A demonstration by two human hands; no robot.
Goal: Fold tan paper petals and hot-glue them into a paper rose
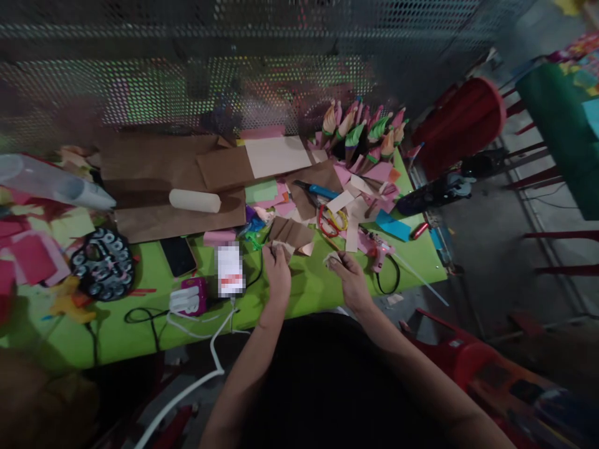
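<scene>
While both hands are over the green table (309, 293), work looks partway along. Far left: yellow glue gun (70, 300), lying unheld. Next, brown paper (140, 162) lies flat with a pale roll (194, 201) on top; probably stock left to use. Left hand (277, 268): fingers closed on a crumpled tan scrap (283, 247), right by a folded brown piece (294, 232); can't tell if they touch. Right hand (350, 274): thumb and fingers pinch a small pale wad (332, 259), apart from the left one. Multicoloured cones (355, 136) stand clustered at the back right, likely done. Further right, pink glue gun (379, 252), also unheld. Both held bits look unfinished.
</scene>
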